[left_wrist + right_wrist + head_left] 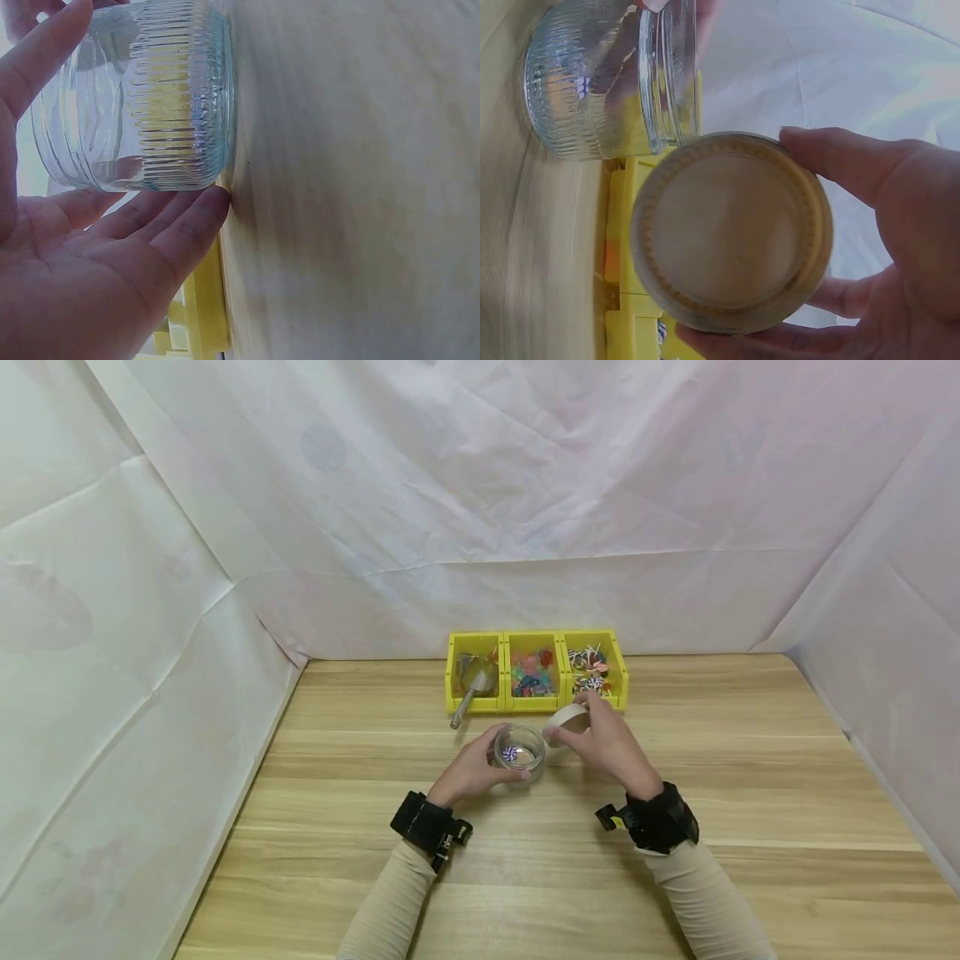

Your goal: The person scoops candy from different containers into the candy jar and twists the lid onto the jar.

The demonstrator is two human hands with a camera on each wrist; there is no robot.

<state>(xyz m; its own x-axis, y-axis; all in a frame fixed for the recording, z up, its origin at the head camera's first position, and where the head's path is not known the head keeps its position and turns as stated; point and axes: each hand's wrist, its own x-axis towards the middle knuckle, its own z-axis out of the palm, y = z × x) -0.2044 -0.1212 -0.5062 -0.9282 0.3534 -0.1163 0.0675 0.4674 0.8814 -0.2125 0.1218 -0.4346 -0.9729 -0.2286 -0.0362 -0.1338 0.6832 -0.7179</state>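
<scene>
My left hand [474, 767] grips a ribbed glass jar [528, 739], thumb on the near side and fingers round the far side. The jar stands upright on the table, its mouth uncovered. Inside it lies a purple-and-white swirl candy [511, 753]. Just right of the jar, my right hand [606, 745] holds a round pale lid [727, 229] by its edge, thumb on one side and fingers on the other. That lid is tilted up beside the jar's rim, its underside facing the right wrist camera.
Behind the jar stands a row of three yellow bins [531, 704]. The left one holds a metal scoop [476, 681] with its handle over the front. Colourful wrapped pieces [532, 681] fill the middle bin, and swirl lollipops [588, 664] the right. White cloth [465, 485] encloses the table.
</scene>
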